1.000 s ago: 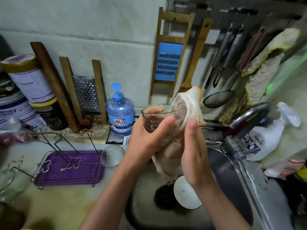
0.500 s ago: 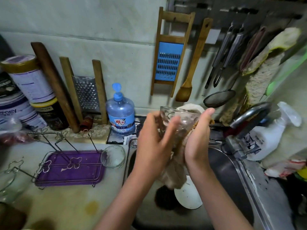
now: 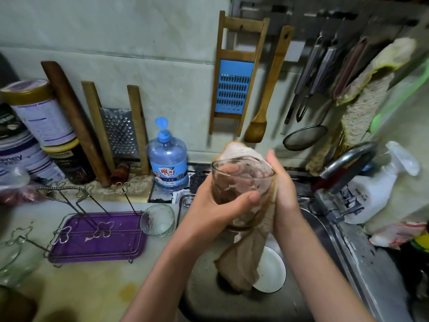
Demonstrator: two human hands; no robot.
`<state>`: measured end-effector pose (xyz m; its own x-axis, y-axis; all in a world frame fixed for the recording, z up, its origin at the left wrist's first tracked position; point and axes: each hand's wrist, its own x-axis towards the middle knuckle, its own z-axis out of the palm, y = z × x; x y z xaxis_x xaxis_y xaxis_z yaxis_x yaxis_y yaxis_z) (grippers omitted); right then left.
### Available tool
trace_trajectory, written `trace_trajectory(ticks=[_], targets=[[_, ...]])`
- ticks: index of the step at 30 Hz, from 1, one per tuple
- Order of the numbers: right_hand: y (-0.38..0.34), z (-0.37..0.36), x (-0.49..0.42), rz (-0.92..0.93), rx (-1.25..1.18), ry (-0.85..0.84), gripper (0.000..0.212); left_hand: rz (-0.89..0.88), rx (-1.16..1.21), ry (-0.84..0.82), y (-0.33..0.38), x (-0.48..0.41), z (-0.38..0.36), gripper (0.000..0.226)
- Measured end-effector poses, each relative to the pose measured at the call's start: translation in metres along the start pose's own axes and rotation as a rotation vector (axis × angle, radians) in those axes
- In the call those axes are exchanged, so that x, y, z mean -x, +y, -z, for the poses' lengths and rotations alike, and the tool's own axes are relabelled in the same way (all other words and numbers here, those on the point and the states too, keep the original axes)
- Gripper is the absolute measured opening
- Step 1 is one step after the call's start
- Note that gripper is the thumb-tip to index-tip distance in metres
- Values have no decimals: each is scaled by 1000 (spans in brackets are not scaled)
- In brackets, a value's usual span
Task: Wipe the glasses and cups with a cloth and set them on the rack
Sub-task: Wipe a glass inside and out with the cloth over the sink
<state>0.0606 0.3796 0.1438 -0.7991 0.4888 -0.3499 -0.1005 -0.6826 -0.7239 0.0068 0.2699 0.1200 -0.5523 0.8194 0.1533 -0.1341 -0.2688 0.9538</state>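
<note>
Fingers of left hand (image 3: 222, 205) wrapped around lower wall of a clear glass (image 3: 241, 180), thumb (image 3: 249, 198) laid across near side; glass held upright over the sink (image 3: 329, 231), mouth tilted slightly toward the camera. Fingers of right hand (image 3: 282, 187) closed on the cloth (image 3: 246, 256), pressing it flat against right and far wall of the glass; one fold of cloth showing above far rim, long tail hanging down toward the sink bowl. Wiping therefore judged in progress on this glass, not yet finished.

Below the hanging tail, inside the sink: a white dish (image 3: 270, 273), partly covered by the cloth. To the left, on the tabletop (image 3: 99, 291): a purple tray (image 3: 97, 238) carrying the wire rack (image 3: 81, 201), its looped prongs standing bare, nothing hung on any of them. Touching or just beside right edge of the tray: a small clear glass bowl (image 3: 157, 219), upright on the tabletop, off the rack. At far-left edge: another glass piece (image 3: 11, 259), only partly in view, state unclear.

Progress judged early: no item yet placed on the rack; held glass to be finished and carried left to a prong; small bowl and any remaining pieces to follow. Whether the small bowl has been wiped cannot be told.
</note>
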Motion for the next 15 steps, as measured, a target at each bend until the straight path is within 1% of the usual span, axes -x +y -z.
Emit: trace_trajectory(ticks=[1,2,3,4,5,7,9,10,11,12,13,14,15], targets=[[-5,0,1,-37,-7,-60,69,-10,-32,-37,-1,0,4,59],[-10,-2,4,-45,-20,-118,62,3,-47,-56,1,0,6,71],[-12,-2,5,-41,-37,-142,56,19,-54,-68,2,0,8,83],[-11,-2,6,-23,-46,-145,51,28,-58,-75,3,0,9,89],[-9,-2,8,3,-45,-149,49,24,-75,-71,2,-1,12,85],[-2,-2,15,48,-61,-181,59,-8,-128,-36,0,-2,13,67],[4,-5,27,136,-73,-200,64,-35,-241,80,-5,-4,17,66],[7,-9,33,217,-18,-201,65,-52,-326,142,-8,-5,19,67],[12,-12,38,332,117,-191,70,-88,-435,179,-9,-5,22,67],[19,-14,42,466,358,-182,79,-135,-560,180,-11,-5,25,63],[25,-15,43,595,691,-176,85,-197,-668,149,-11,-6,27,56],[32,-14,40,741,1007,-164,80,-264,-749,113,-12,-6,28,46],[35,-15,35,877,1227,-133,69,-321,-807,88,-12,-5,30,40]])
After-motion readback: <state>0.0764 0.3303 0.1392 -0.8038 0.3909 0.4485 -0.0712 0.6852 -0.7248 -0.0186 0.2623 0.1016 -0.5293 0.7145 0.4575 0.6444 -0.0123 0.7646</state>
